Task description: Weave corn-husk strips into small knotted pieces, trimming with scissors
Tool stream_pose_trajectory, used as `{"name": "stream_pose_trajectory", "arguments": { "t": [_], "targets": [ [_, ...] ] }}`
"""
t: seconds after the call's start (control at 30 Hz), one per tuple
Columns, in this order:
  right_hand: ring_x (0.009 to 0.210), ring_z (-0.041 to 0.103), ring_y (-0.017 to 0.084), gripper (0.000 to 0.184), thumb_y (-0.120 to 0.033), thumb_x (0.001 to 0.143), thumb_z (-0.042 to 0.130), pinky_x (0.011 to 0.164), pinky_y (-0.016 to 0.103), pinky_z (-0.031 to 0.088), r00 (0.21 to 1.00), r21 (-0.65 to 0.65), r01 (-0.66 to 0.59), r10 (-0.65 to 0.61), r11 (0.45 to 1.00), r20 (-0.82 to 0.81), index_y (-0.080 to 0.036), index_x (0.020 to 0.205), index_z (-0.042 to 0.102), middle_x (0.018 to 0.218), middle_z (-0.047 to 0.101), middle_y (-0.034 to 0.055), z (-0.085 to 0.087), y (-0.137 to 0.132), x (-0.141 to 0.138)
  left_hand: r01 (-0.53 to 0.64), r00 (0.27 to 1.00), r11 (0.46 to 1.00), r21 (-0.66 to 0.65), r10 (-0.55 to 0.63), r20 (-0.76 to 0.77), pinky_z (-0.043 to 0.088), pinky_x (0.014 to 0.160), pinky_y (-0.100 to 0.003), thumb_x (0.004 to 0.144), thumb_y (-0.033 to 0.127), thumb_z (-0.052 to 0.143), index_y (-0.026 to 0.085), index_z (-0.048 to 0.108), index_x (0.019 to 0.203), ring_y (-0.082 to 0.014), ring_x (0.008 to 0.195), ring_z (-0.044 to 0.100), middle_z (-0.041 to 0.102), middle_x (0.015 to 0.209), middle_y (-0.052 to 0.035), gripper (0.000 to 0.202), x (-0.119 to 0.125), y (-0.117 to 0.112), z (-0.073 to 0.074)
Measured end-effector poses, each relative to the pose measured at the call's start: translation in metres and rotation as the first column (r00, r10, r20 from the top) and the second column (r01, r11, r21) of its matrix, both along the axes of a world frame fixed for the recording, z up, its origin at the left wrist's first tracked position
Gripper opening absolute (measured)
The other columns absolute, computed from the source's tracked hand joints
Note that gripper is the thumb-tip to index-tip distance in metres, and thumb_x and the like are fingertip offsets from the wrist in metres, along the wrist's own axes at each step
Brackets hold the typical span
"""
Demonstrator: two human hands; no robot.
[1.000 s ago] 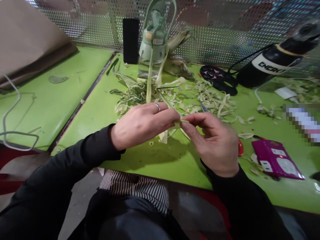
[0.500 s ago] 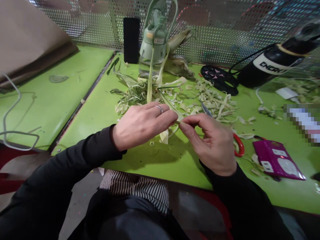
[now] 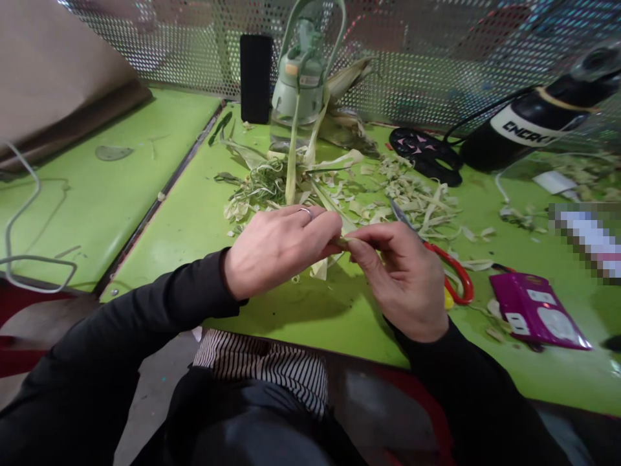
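Observation:
A pale green corn husk strip (image 3: 342,242) is pinched between my two hands over the table's front half. My left hand (image 3: 286,243), wearing a ring, is closed on one side of it, its fingertips mostly hidden under the palm. With thumb and forefinger, my right hand (image 3: 402,275) grips the other end. Behind the hands lies a heap of husk scraps (image 3: 264,188), and an upright husk strip (image 3: 292,155) rises just past my left knuckles. Red-handled scissors (image 3: 460,275) lie beside and partly behind my right hand.
At the back stand a green water bottle (image 3: 298,97) and a dark phone (image 3: 255,77), before a perforated metal screen (image 3: 194,52). Rightward are a black glue gun-like bottle marked ENERGY (image 3: 524,126), a black flat holder (image 3: 427,155) and a purple packet (image 3: 538,310). Brown paper (image 3: 63,77) covers the far left.
Both hands have shifted slightly, the right one leftward and closer to the left. More of the scissors now shows beside my right hand. The husk strip stays pinched.

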State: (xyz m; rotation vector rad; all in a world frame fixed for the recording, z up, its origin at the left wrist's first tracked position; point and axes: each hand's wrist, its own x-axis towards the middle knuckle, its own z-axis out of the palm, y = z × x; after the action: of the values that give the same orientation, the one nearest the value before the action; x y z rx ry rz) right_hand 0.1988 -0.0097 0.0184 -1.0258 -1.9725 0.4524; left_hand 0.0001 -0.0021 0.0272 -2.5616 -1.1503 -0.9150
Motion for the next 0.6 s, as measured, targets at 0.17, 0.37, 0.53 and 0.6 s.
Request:
{"name": "stream_pose_trajectory", "arguments": {
  "t": [0.17, 0.37, 0.53, 0.6],
  "targets": [
    [0.068, 0.060, 0.015, 0.004, -0.025, 0.093, 0.060, 0.063, 0.029, 0.046, 0.992, 0.106, -0.017, 0.004, 0.994, 0.123, -0.024, 0.090, 0.062, 0.079, 0.065, 0.0005, 0.006, 0.003, 0.001, -0.032, 0.999, 0.992, -0.120, 0.032, 0.001, 0.036, 0.053, -0.021, 0.098, 0.040, 0.050, 0.016, 0.057, 0.085, -0.0110, 0.062, 0.058, 0.062, 0.067, 0.0006, 0.028, 0.000, -0.001, 0.002],
    [0.066, 0.052, 0.015, 0.013, -0.026, 0.094, 0.056, 0.062, 0.030, 0.041, 0.977, 0.070, -0.064, 0.048, 0.996, 0.207, -0.022, 0.081, 0.058, 0.074, 0.057, 0.0004, 0.013, 0.005, 0.002, 0.006, 1.000, 0.992, -0.126, -0.008, -0.020, 0.032, 0.050, -0.022, 0.098, 0.038, 0.050, 0.017, 0.057, 0.085, -0.0110, 0.061, 0.057, 0.064, 0.070, 0.0008, 0.026, 0.000, -0.002, 0.001],
    [0.058, 0.041, 0.011, 0.018, -0.029, 0.096, 0.053, 0.054, 0.026, 0.034, 0.995, -0.270, -0.041, 0.065, 0.962, 0.080, -0.022, 0.079, 0.054, 0.065, 0.045, -0.0043, 0.015, 0.005, 0.003, 0.020, 0.990, 0.991, 0.133, -0.001, -0.140, 0.028, 0.047, -0.026, 0.101, 0.021, 0.043, 0.018, 0.057, 0.081, -0.0111, 0.059, 0.054, 0.060, 0.066, 0.0011, 0.024, 0.003, -0.004, -0.001],
    [0.057, 0.040, 0.011, 0.021, -0.031, 0.096, 0.053, 0.052, 0.026, 0.034, 0.997, -0.340, -0.046, 0.065, 0.939, 0.046, -0.022, 0.078, 0.054, 0.064, 0.044, -0.0045, 0.014, 0.005, 0.003, 0.030, 0.986, 0.987, 0.156, -0.003, -0.168, 0.029, 0.047, -0.026, 0.100, 0.018, 0.042, 0.018, 0.056, 0.080, -0.0107, 0.058, 0.053, 0.059, 0.064, 0.0012, 0.024, 0.003, -0.004, -0.002]
  ]
}}
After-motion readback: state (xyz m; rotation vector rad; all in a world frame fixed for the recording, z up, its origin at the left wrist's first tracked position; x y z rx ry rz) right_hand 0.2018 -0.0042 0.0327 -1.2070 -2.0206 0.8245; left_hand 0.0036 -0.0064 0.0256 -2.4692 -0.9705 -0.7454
